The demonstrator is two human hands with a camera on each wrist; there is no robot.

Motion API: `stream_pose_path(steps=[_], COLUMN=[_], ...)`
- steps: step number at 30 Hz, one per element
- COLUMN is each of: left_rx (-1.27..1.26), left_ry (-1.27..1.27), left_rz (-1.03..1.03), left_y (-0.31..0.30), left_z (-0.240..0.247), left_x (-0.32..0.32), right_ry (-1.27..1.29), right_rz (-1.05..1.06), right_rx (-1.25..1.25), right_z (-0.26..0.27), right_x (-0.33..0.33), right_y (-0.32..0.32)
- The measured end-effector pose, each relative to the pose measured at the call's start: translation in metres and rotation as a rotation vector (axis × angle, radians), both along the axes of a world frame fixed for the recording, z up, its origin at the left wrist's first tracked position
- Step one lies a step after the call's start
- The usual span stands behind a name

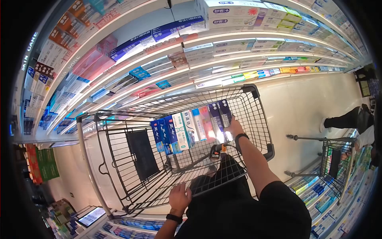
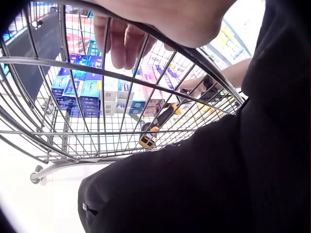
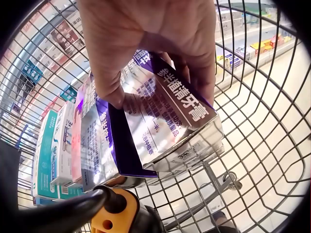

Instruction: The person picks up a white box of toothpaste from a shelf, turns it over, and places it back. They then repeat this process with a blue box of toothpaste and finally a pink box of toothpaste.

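A row of toothpaste boxes stands in the wire shopping cart [image 1: 254, 149]: blue ones [image 1: 166, 133] at the left, white and teal, pink, then purple ones at the right end. My right hand [image 1: 235, 128] is at the last purple box [image 1: 225, 113]. In the right wrist view, the thumb and fingers of that hand [image 3: 150, 43] grip a silver and purple box [image 3: 160, 116] from above, beside another purple one [image 3: 99, 141]. My left hand [image 1: 180, 198] rests on the cart's near rim; its fingers [image 2: 116, 41] hang over the rim inside.
Lit shelves of boxed goods [image 1: 234, 44] run along the far side. Another cart [image 1: 334, 163] and a person's dark-clothed leg [image 1: 344, 121] are at the right. An orange and black fitting [image 3: 114, 213] is by the cart's near side. A screen [image 1: 91, 216] stands at lower left.
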State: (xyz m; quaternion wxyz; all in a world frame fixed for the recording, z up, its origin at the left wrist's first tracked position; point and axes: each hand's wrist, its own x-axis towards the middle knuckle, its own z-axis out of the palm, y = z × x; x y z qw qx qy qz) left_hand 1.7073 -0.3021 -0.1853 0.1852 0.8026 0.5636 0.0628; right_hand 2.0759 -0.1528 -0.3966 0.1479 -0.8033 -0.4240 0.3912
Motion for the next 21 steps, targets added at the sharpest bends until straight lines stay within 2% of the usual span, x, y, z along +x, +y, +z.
stream_pose_path(steps=[5, 8, 12, 15, 16, 21], left_rx=[0.036, -0.012, 0.017, 0.007, -0.014, -0.067], left_ry=[0.004, 0.032, 0.014, 0.024, 0.047, 0.050], left_rz=[-0.004, 0.002, -0.004, -0.001, 0.001, 0.033], left_y=[0.023, 0.037, 0.051, 0.062, 0.065, 0.076], left_z=[0.006, 0.012, 0.008, 0.008, 0.008, 0.010], left_x=[-0.012, -0.017, -0.026, -0.034, -0.037, -0.047], right_ry=[0.046, 0.017, -0.052, -0.089, -0.038, -0.024], right_rz=[0.019, 0.012, 0.034, 0.071, 0.132, 0.138], right_rx=[0.076, 0.006, 0.078, -0.060, -0.064, -0.008], right_z=[0.002, 0.017, -0.001, -0.008, -0.015, -0.011], right_x=[-0.016, -0.026, -0.037, -0.044, -0.043, -0.057], right_y=[0.026, 0.045, 0.063, 0.075, 0.080, 0.094])
